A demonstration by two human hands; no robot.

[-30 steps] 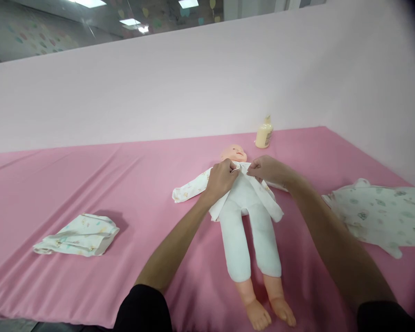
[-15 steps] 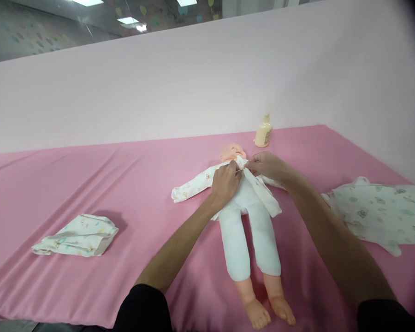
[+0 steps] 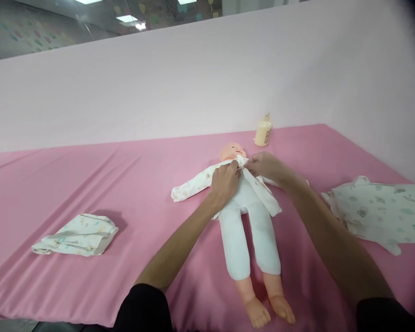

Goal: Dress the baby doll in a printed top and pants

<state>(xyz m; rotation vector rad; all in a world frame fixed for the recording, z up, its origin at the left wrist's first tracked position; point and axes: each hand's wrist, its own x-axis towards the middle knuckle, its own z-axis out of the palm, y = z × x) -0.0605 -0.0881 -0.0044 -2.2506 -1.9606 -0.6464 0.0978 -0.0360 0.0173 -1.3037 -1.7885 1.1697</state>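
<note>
A baby doll [image 3: 251, 221] with a white cloth body lies on its back, its head away from me and its bare feet toward me. It wears a white printed baby shirt [image 3: 197, 184], whose front hangs open below the chest. At the neckline my left hand [image 3: 225, 183] is closed on the shirt's edge, fingers pinched. Just to its right, my right hand [image 3: 265, 167] pinches the other side of the shirt front near the collar. Whatever small fastening lies between the fingertips is too small to make out. The doll's right-side sleeve is partly behind my right forearm.
A pink sheet [image 3: 141, 244] covers the table. On the left lies a folded printed cloth [image 3: 78, 235]; on the right, a white printed baby garment [image 3: 380, 212]. Behind the doll's head stands a pale yellow pump bottle [image 3: 263, 133], before a white padded wall [image 3: 159, 87].
Both hands stay at the shirt's neckline with almost no movement. My right forearm has shifted slightly, and more of the sleeve end shows beyond it.
</note>
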